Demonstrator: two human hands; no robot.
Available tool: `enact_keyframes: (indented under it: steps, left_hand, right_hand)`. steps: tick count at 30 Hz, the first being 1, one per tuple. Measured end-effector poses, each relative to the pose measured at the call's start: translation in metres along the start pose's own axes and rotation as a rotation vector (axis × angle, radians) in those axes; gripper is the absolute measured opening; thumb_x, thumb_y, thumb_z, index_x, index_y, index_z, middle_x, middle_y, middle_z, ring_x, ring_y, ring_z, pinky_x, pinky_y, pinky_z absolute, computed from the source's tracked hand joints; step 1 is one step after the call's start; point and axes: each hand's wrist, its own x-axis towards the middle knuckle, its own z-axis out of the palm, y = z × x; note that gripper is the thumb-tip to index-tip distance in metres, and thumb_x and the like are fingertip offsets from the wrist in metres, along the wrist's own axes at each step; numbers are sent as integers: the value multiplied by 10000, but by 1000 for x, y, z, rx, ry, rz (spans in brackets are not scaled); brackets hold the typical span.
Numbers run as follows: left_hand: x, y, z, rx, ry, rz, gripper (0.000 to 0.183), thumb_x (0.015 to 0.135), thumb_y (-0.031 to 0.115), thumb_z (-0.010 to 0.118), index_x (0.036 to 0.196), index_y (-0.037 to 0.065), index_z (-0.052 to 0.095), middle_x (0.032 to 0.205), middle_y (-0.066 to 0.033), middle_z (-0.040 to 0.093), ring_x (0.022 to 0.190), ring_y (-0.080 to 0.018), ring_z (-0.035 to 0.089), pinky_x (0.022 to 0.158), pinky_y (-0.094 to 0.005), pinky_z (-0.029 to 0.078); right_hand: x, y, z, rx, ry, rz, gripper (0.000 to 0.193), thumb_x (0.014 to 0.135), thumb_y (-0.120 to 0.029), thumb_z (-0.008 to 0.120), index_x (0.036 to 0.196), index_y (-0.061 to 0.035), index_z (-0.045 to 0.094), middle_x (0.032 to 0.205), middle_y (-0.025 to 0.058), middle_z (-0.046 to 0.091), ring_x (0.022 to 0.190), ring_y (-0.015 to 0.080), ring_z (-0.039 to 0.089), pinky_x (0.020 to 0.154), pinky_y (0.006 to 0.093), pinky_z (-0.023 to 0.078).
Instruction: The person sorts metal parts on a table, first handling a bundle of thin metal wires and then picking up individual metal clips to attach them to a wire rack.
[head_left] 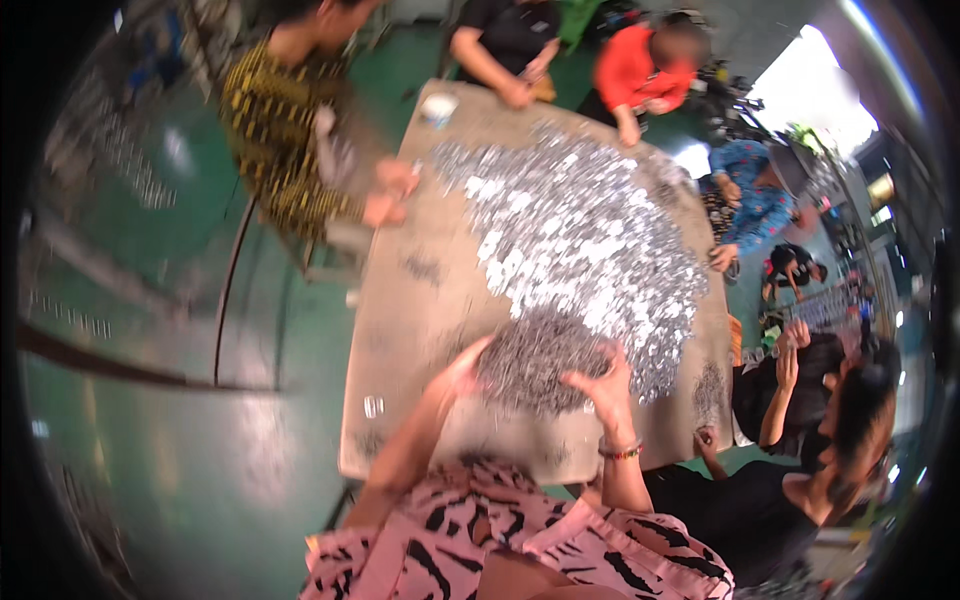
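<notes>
A pale cup point(440, 110) stands near the far left corner of the counter point(405, 320); a person in a yellow-and-black top point(268, 115) is at left, another in a red top point(632, 78) beyond the far edge; green floor point(190, 420) lies around

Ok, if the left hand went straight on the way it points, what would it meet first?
Likely the grey heap: the left hand is right at its left edge, though blur hides whether they touch.

From here I see both forearms point(402, 450) reach forward, my left hand point(470, 370) blurred, perhaps cupped, my right hand point(607, 382) arched with its thumb point(578, 381) spread.
</notes>
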Motion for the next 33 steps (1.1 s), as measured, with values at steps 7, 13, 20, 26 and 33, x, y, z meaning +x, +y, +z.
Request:
enact_keyframes:
  steps: [7, 13, 20, 26, 33]
  left_hand:
    - [-1, -15, -29, 111, 88, -2, 514, 924, 364, 386, 1377, 138, 299, 1363, -93, 404, 1244, -270, 400, 964, -506, 365]
    - [8, -25, -64, -6, 116, 3, 612, 793, 14, 557, 1334, 148, 305, 1320, -110, 425, 1135, -249, 511, 896, -473, 473]
    - [16, -27, -62, 153, -296, 79, 587, 792, -64, 522, 1327, 78, 326, 1304, -94, 439, 1112, -213, 528, 873, -356, 497]
    - [15, -26, -80, 59, 218, -29, 492, 884, 100, 552, 1327, 78, 341, 1244, -101, 489, 1080, -181, 541, 843, -346, 512]
    - [8, -18, -60, 151, 137, 24, 468, 847, -6, 539, 1286, 63, 394, 1134, -105, 559, 997, -207, 582, 836, -363, 525]
  right_hand:
    - [-1, 17, 16, -182, 117, -205, 753, 439, -272, 887, 1031, 46, 548, 1089, 131, 481, 1051, 266, 481, 935, 360, 392]
    - [-6, 6, 5, -194, 79, -186, 555, 472, -303, 862, 890, -10, 644, 1172, 148, 419, 1134, 315, 390, 956, 376, 358]
    - [-5, -4, -5, -252, 39, -171, 554, 480, -303, 856, 904, -14, 647, 1196, 146, 432, 1157, 322, 384, 976, 383, 351]
    - [-10, 1, 1, -193, 88, -187, 576, 461, -271, 870, 926, -3, 663, 1168, 144, 452, 1114, 306, 431, 956, 370, 374]
    - [-1, -11, -5, -139, 32, -179, 569, 451, -253, 862, 919, 4, 664, 1162, 132, 459, 1109, 295, 435, 959, 363, 365]
